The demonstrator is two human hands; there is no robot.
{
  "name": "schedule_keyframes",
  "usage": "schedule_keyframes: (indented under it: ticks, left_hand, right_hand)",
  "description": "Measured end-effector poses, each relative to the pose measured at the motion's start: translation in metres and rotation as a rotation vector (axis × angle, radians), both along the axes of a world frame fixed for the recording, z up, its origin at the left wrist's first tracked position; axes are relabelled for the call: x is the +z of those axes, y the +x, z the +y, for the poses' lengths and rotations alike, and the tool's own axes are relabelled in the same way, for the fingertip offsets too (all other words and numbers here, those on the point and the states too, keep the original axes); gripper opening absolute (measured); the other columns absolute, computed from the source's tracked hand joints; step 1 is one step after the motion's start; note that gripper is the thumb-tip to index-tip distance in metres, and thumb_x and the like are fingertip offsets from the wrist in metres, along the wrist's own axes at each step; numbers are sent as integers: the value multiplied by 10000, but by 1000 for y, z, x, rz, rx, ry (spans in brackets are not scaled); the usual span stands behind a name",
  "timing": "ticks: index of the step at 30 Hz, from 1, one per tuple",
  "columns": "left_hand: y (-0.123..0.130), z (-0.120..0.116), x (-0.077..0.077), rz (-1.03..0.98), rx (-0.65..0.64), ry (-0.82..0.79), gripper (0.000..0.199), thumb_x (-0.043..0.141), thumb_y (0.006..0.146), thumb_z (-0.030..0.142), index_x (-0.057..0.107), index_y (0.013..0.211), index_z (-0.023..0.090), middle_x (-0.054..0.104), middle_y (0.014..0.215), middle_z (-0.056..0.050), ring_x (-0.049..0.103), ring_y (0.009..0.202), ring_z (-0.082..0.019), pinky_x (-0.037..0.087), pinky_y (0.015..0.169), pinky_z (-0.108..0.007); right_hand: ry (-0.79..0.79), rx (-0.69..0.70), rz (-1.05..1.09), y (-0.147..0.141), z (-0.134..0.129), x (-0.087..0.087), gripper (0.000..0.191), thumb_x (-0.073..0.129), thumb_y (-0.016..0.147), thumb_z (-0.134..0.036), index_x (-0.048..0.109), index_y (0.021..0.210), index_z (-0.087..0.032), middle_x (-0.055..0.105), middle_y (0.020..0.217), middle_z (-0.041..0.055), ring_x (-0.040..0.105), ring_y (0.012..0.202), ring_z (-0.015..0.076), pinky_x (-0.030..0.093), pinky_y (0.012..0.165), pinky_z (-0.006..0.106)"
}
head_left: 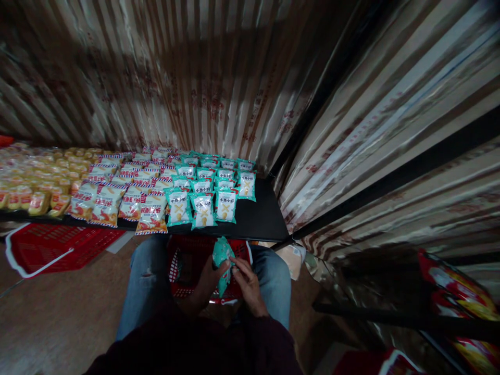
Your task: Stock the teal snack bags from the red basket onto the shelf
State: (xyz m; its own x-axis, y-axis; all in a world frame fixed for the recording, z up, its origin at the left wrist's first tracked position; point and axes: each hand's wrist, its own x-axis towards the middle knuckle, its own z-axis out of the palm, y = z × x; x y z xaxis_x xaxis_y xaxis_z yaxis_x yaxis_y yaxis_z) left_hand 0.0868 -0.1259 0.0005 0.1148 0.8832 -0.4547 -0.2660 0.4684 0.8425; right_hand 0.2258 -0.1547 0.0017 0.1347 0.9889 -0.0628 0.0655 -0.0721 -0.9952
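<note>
A black shelf [262,216] is lined with yellow packaged items [39,202], then striped-edge snack packets [107,203]; green-and-white packets [203,209] are set in rows toward its right end.

The person wears a dark top [195,346], nearly black with a plum or maroon cast where light catches the right sleeve [267,333]. It looks plain and long-sleeved, and the sleeves end near the wrists; the left cuff is lost in shadow. Below are blue jeans [275,281], faded paler over the thighs — and on the left leg, near the knee, a small whitish frayed patch [147,274] shows.
</note>
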Motion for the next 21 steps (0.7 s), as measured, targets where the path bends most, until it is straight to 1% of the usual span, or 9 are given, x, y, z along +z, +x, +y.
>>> schedule_keyframes:
  ticks: [2,4,7,11,13,16,18,21]
  left_hand:
    - [-3,0,-3,-20,6,-14,677,840,521,529,624,1031,140,707,1002,-122,658,934,-273,504,834,-356]
    - [-6,0,-5,-52,-5,-21,688,834,535,534,616,1052,137,705,1023,-129,658,946,-277,510,819,-348]
    - [-10,0,-8,-92,-3,-48,700,836,537,529,609,1069,136,701,1047,-136,659,965,-283,515,820,-349]
    - [-15,-1,-11,-131,-22,-64,686,830,562,507,604,1101,148,696,1071,-130,663,969,-282,518,822,-367]
    - [-16,-1,-9,-180,-47,-74,668,825,577,487,596,1106,150,699,1065,-125,670,952,-278,520,816,-372]
    - [-18,-2,-3,-254,-98,-100,646,836,568,449,594,1088,153,705,1047,-121,677,941,-275,524,819,-371]
    - [-18,-2,2,-276,-140,-106,650,841,562,444,594,1090,155,706,1048,-120,678,942,-277,527,822,-375]
    - [-17,-2,5,-225,-164,-89,668,826,584,490,601,1111,147,705,1055,-126,675,951,-283,528,822,-379]
  right_hand:
    - [11,19,-24,0,1,-2,391,646,780,-564,752,1023,-277,678,1081,76,606,1068,247,475,936,365]
    - [10,2,-31,0,2,-4,389,640,779,-572,761,988,-267,695,1037,75,623,1032,247,484,918,370]
    - [-44,-84,24,-1,5,-10,414,661,748,-591,758,960,-249,714,1021,73,638,1003,255,495,908,383]
    - [-181,-208,163,-3,9,-16,548,718,678,-607,705,1075,-230,719,1071,72,645,1024,265,506,915,398]
    - [-234,-201,193,-4,10,-15,586,726,670,-605,684,1112,-224,709,1118,70,634,1068,266,498,936,398]
    - [-277,-140,218,-7,9,-10,574,702,705,-602,672,1133,-220,695,1166,65,624,1104,260,496,942,384]
    - [-280,-108,250,-9,9,-9,560,689,719,-605,674,1119,-214,717,1106,66,656,1032,260,525,875,373]
    - [-267,-97,321,-14,9,-11,532,716,698,-593,676,1063,-209,745,939,53,693,852,245,550,744,350]
